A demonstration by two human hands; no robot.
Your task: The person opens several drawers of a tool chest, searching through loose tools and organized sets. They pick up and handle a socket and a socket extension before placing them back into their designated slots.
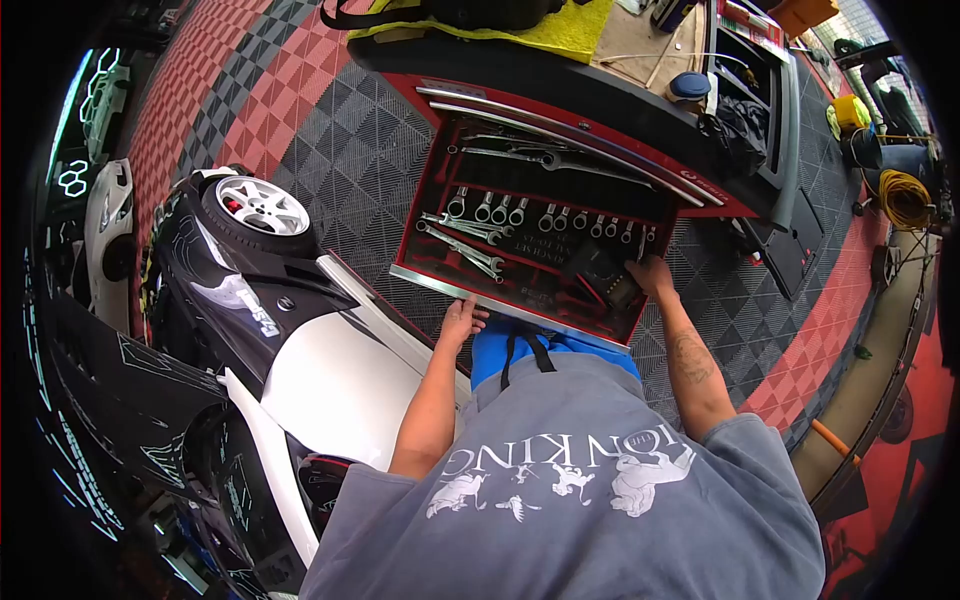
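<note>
A shallow red tool drawer (405, 240) is pulled out in front of me, with wrenches inside. My left hand (464, 320) is at its silver front edge (500, 302), fingers loosely extended and apart. Over the drawer's right side, my right hand (652, 277) has its fingers curled at a small wrench (642, 242) at the end of a row. Several ratcheting wrenches (500, 212) stand in that row. Combination wrenches (465, 248) lie loosely at the left, and longer wrenches (600, 172) lie along the back. A dark box-like object (622, 290) sits near my right hand.
The red and black tool cabinet (560, 110) carries a yellow cloth (560, 35) and a dark-blue-capped container (690, 86). To my left are a white and black car body (340, 385) and a white-spoked wheel (263, 207). A coiled yellow hose (905, 200) hangs at far right.
</note>
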